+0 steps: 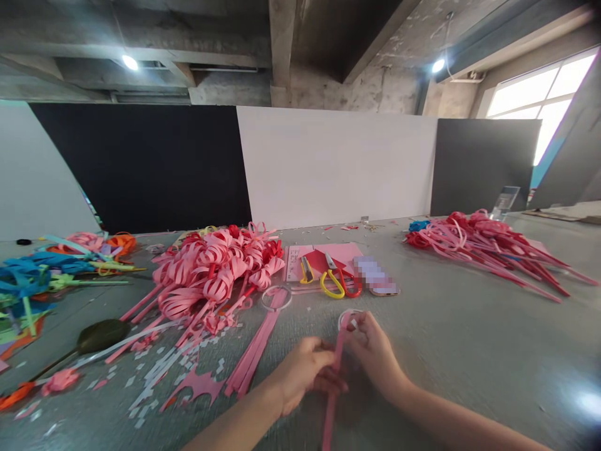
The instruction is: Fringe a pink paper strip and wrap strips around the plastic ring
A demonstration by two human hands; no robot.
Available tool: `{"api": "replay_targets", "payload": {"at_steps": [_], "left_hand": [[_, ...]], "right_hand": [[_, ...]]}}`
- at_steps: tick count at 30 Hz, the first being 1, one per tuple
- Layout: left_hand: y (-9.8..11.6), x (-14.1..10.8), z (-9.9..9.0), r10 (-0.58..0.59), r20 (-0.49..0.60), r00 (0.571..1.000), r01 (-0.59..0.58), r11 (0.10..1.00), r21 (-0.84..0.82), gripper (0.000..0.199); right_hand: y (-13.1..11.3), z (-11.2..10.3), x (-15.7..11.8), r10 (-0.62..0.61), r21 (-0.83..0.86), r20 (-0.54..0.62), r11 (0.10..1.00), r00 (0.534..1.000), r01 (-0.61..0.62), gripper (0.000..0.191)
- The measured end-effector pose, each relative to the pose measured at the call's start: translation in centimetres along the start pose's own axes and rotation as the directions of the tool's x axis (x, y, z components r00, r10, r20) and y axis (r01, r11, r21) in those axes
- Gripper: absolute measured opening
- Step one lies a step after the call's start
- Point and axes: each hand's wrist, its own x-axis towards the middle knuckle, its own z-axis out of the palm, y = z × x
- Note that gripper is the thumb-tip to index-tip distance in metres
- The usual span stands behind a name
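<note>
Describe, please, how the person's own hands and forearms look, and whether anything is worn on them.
The left hand and the right hand are bare, without gloves. The left forearm and right forearm show no sleeve within the frame, and no watch or bracelet is visible. Some fingers are hidden, so I cannot rule out rings.

No readable text; pink paper [317, 277], tiny print

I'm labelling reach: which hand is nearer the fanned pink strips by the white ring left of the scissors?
Left. The left hand is just right of the fanned pink strips, apart from them; the right hand is farther right, beyond the left hand.
</note>
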Motion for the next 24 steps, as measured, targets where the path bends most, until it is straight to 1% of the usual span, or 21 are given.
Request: {"api": "replay_targets", "payload": {"at_steps": [1, 2, 3, 4, 5, 6, 7, 8, 10, 11, 12, 13, 14, 16, 18, 22, 24], "left_hand": [[0.0, 0.1, -0.1, 0.105, -0.063, 0.992, -0.104, 0.994, 0.015, 0.013], [0.0, 0.1, -0.2, 0.236, -0.129, 0.963, -0.231, 0.972, 0.052, 0.014], [0.0, -0.1, -0.3, 0.371, -0.173, 0.912, -0.356, 0.928, 0.113, 0.017], [0.1, -0.3, -0.4, 0.492, -0.186, 0.851, -0.461, 0.868, 0.187, 0.021], [0.1, -0.6, -0.5, 0.587, -0.167, 0.792, -0.538, 0.801, 0.264, 0.025], [0.2, -1.0, -0.6, 0.654, -0.121, 0.746, -0.588, 0.734, 0.34, 0.029], [0.1, -1.3, -0.6, 0.696, -0.048, 0.716, -0.621, 0.668, 0.41, 0.031], [0.1, -1.7, -0.7, 0.717, 0.048, 0.695, -0.649, 0.598, 0.471, 0.032], [-0.3, -2.1, -0.8, 0.709, 0.269, 0.652, -0.709, 0.444, 0.548, 0.029], [-0.6, -2.1, -0.8, 0.682, 0.37, 0.631, -0.734, 0.371, 0.569, 0.028], [-0.9, -2.0, -0.8, 0.65, 0.446, 0.616, -0.75, 0.308, 0.586, 0.028], [-1.2, -1.8, -0.8, 0.621, 0.492, 0.61, -0.752, 0.259, 0.606, 0.028], [-1.5, -1.7, -0.8, 0.599, 0.514, 0.614, -0.745, 0.224, 0.629, 0.028], [-1.9, -1.2, -0.8, 0.565, 0.525, 0.636, -0.721, 0.193, 0.666, 0.028], [-2.2, -0.9, -0.9, 0.543, 0.523, 0.657, -0.705, 0.197, 0.681, 0.026], [-2.3, -0.6, -1.0, 0.498, 0.497, 0.71, -0.665, 0.243, 0.706, 0.025], [-2.3, -0.7, -1.0, 0.478, 0.495, 0.725, -0.654, 0.253, 0.713, 0.026]], "right_hand": [[-0.2, -0.1, 0.0, 0.014, 0.014, -0.012, 1.0, 1.0, -0.013, 0.015], [-0.4, -0.1, -0.1, 0.028, 0.02, -0.021, 0.999, 0.999, -0.028, 0.018], [-0.7, -0.2, -0.1, 0.041, 0.022, -0.026, 0.999, 0.999, -0.041, 0.022], [-1.0, -0.3, -0.1, 0.051, 0.022, -0.027, 0.998, 0.998, -0.05, 0.025], [-1.2, -0.4, -0.1, 0.055, 0.021, -0.025, 0.998, 0.998, -0.054, 0.028], [-1.4, -0.5, -0.1, 0.055, 0.02, -0.02, 0.998, 0.998, -0.054, 0.03], [-1.6, -0.6, -0.1, 0.049, 0.022, -0.01, 0.999, 0.999, -0.049, 0.03], [-1.7, -0.6, -0.2, 0.042, 0.029, 0.003, 0.999, 0.999, -0.042, 0.03], [-1.6, -0.6, -0.2, 0.027, 0.04, 0.039, 0.999, 0.999, -0.028, 0.029], [-1.5, -0.6, -0.2, 0.021, 0.039, 0.055, 0.999, 0.998, -0.023, 0.029], [-1.3, -0.5, -0.2, 0.016, 0.033, 0.065, 0.999, 0.998, -0.018, 0.028], [-1.1, -0.5, -0.2, 0.01, 0.025, 0.071, 1.0, 0.997, -0.011, 0.026], [-0.9, -0.4, -0.2, 0.002, 0.018, 0.075, 1.0, 0.997, -0.003, 0.025], [-0.7, -0.3, -0.2, -0.018, 0.02, 0.08, 1.0, 0.997, 0.017, 0.022], [-0.5, -0.3, -0.1, -0.04, 0.034, 0.078, 0.999, 0.996, 0.037, 0.021], [-0.5, -0.3, -0.1, -0.066, 0.048, 0.045, 0.997, 0.997, 0.064, 0.016], [-0.5, -0.2, -0.1, -0.087, 0.059, 0.039, 0.995, 0.995, 0.085, 0.012]]}}
